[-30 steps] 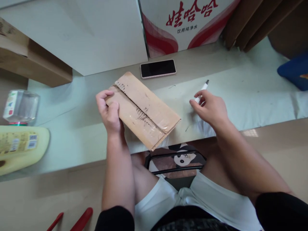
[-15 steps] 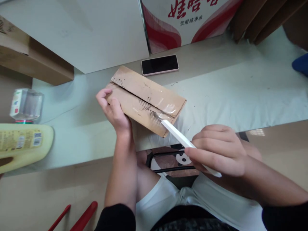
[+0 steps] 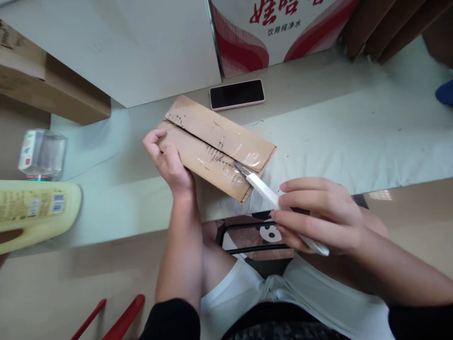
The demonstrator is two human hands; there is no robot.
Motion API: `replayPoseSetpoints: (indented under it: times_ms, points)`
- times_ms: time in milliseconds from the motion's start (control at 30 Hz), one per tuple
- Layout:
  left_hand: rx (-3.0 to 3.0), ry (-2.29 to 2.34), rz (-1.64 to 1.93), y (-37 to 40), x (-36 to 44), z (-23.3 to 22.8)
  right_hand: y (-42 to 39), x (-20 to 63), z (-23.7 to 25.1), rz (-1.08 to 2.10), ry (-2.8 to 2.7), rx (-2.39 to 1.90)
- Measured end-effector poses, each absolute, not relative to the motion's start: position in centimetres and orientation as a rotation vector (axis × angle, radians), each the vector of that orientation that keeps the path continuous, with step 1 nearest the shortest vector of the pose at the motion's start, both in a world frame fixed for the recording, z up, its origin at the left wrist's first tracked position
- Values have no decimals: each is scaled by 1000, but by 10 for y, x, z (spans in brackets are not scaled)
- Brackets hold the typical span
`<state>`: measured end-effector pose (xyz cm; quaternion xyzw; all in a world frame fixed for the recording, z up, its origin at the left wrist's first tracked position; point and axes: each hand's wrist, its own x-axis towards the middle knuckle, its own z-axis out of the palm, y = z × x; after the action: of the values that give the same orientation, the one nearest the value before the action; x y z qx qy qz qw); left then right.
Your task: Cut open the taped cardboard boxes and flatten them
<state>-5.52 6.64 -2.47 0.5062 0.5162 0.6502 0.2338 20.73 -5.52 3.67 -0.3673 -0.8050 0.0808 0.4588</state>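
Observation:
A brown cardboard box (image 3: pixel 201 153) is tilted over the front of the cloth-covered table, its taped seam facing up and scored with dark marks. My left hand (image 3: pixel 172 165) is closed around its left end, thumb on top. Between the fingers of my right hand (image 3: pixel 318 215) is a white utility knife (image 3: pixel 264 190), held by its handle. The knife's grey blade points up and left, its tip at the seam near the box's right end. Clear tape shines on both sides of that seam.
Behind the box lies a phone (image 3: pixel 237 94), in front of a white panel (image 3: pixel 141 47) and a red-and-white carton (image 3: pixel 244 47). At left are a clear bottle (image 3: pixel 44 153), a yellow jug (image 3: pixel 38 212) and a long cardboard box (image 3: pixel 71 94). A panda-print bag (image 3: pixel 244 236) sits below the table edge.
The knife has drawn back slightly to the right, and more of its blade shows. My right hand's fingers have loosened a little around the handle. The box stays in my left hand.

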Motion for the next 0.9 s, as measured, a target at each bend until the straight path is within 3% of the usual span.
replayPoseSetpoints:
  times_ms: [100,900]
  points:
    - [1391,1412,1797,66,-55,-24,-52,206,35,-26,-2097,-640]
    - [1417,1488,1788,64,-49,-18,-57,196,43,81,-1946,-861]
